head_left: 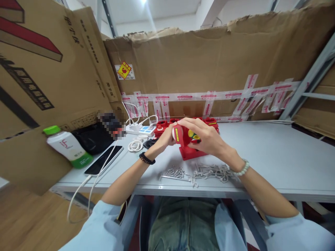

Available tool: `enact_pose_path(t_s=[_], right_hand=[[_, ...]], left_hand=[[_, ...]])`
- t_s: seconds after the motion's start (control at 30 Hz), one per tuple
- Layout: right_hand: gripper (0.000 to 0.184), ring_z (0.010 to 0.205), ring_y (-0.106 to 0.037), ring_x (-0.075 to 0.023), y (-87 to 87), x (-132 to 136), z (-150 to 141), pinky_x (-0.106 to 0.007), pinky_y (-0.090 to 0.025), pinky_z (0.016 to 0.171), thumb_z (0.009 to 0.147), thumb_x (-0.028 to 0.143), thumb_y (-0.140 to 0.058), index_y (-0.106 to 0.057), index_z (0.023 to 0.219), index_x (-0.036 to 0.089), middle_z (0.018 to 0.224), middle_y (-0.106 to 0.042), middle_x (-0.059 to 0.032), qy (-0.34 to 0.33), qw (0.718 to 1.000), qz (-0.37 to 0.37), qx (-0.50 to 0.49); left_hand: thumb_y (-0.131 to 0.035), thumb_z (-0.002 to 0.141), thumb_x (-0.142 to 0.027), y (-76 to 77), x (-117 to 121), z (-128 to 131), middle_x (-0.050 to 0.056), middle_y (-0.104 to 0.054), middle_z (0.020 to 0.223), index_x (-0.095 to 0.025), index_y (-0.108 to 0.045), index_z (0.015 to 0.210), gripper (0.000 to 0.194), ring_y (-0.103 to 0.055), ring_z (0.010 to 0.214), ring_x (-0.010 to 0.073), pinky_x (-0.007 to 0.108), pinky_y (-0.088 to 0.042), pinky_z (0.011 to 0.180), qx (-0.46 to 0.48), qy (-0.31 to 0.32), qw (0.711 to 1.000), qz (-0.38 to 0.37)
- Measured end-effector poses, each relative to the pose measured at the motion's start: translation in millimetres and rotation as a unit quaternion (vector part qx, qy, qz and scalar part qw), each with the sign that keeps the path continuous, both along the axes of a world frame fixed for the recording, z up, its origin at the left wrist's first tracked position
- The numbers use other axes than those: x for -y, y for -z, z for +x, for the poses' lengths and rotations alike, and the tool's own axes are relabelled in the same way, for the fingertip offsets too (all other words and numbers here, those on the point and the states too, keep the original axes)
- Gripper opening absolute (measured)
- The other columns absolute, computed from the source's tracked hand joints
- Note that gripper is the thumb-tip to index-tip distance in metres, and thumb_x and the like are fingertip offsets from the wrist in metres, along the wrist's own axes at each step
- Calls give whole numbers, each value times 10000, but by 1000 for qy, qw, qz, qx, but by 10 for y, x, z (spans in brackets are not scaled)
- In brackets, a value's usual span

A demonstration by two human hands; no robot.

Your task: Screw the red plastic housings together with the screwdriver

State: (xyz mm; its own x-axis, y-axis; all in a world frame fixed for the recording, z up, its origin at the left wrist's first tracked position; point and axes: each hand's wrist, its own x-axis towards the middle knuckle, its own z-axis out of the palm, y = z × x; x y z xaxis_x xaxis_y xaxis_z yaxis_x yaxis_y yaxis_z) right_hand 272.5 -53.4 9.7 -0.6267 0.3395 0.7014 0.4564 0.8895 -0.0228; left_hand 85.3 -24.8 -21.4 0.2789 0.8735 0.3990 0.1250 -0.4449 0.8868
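Observation:
A red part with a yellow label (178,135) is held up over the desk between both of my hands. My left hand (168,136) grips it from the left, fingers partly hidden behind it. Curved over its top and right side, my right hand (208,136) has its fingers bent against the red part. A yellow-green piece (193,135) shows under the right fingers; its kind is unclear. Just below is a red base (190,153) on the desk. Nearer to me lie several small screws (175,171), a thin metal rod (175,179) and a tangle of whitish cords (216,172).
More red parts (161,128) stand behind my hands, beside a white power strip (141,130) and coiled cable (135,145). On the left are a phone (104,161), a black pouch (86,139) and a white-green bottle (69,148). Cardboard (183,62) walls the back.

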Motion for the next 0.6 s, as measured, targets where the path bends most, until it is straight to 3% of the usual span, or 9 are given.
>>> enact_pose_path(t_s=[0.1,0.2,0.27,0.33,0.43,0.5,0.6], right_hand=[[682,1284,-523,-257,-2,9,7,-483,-496,1051,784,138,-619,-412,1405,327,1432,-513,-30,-6,1000,-2,-4],[707,1258,-543,-260,-13,-4,41,-458,-506,1040,772,215,-666,-399,1417,326,1406,-532,-36,-22,998,-9,-51],[727,1221,-572,-261,-19,-24,74,-440,-505,1033,748,309,-721,-412,1407,299,1368,-561,-58,-22,995,-22,-97],[779,1191,-594,-267,-21,-45,109,-431,-504,1024,699,404,-776,-433,1385,271,1330,-588,-77,-13,989,-48,-142],[840,1117,-634,-267,-23,-61,148,-418,-521,983,627,496,-817,-464,1347,247,1252,-630,-86,3,976,-96,-194],[841,1072,-652,-264,-27,-57,154,-411,-529,958,607,524,-821,-487,1321,227,1213,-646,-90,8,969,-121,-217],[833,1052,-656,-262,-33,-42,138,-408,-532,942,597,541,-820,-505,1292,208,1205,-647,-99,3,963,-140,-229]], left_hand=[[-392,803,-793,-9,-15,-64,-69,-191,414,-203,-277,526,662,-145,354,49,207,-110,373,5,40,997,-62],[-313,837,-780,-52,10,-109,-50,-268,429,-201,-355,546,649,-230,354,64,205,-167,348,17,42,997,-66],[-342,863,-733,-98,51,-131,3,-494,569,-192,-524,713,590,-440,456,101,203,-302,360,17,23,1000,0],[-470,860,-659,-146,102,-148,73,-643,945,-218,-568,1035,484,-618,759,163,235,-485,489,23,4,994,109],[-630,830,-525,-193,172,-158,93,-524,1348,-298,-451,1294,547,-558,1182,240,351,-573,834,0,37,975,221],[-653,842,-452,-199,201,-150,91,-493,1399,-307,-449,1313,534,-526,1249,253,396,-534,955,-23,70,968,241],[-646,860,-429,-181,213,-127,99,-551,1338,-284,-468,1310,505,-578,1192,240,392,-523,962,-27,81,967,242]])
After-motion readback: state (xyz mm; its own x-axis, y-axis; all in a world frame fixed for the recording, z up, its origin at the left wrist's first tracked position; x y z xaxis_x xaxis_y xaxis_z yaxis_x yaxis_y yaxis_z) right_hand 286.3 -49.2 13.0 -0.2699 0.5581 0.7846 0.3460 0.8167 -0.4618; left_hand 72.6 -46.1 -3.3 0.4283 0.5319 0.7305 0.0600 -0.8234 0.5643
